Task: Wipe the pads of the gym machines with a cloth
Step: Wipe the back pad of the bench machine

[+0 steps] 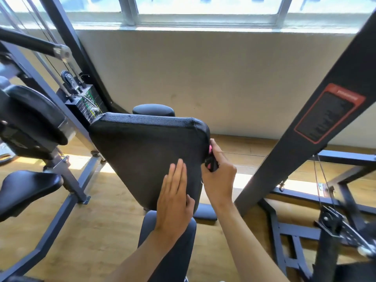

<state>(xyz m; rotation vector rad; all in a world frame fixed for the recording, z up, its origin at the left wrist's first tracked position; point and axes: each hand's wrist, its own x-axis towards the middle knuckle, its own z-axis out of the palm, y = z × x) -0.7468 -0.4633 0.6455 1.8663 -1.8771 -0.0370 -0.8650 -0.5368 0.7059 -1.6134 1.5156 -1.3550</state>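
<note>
The right hand (218,174) is curled around a bunched black and pink cloth (211,162), which is held against the right edge of the black back pad (142,151). The left hand (173,200) is laid flat on the lower front of that pad, fingers straight and together, with nothing held. A seat (168,241) is seen below the pad, between the forearms.

Because the cloth is wadded small, little of it meets the pad; parts of the broad face could be missed unless it is spread out. The cloth could also be dropped off the pad's edge if the grip is loosened there.

The pad's cover looks grained and stitched at its top corner. A second pad (30,117) and a saddle-like seat (26,190) are mounted to the left, beside a weight stack (87,104) with cables. A dark slanted beam (317,110) with a red-bordered label stands to the right. A wooden floor (101,231), a pale wall (223,78) and bright windows (203,7) lie beyond.
</note>
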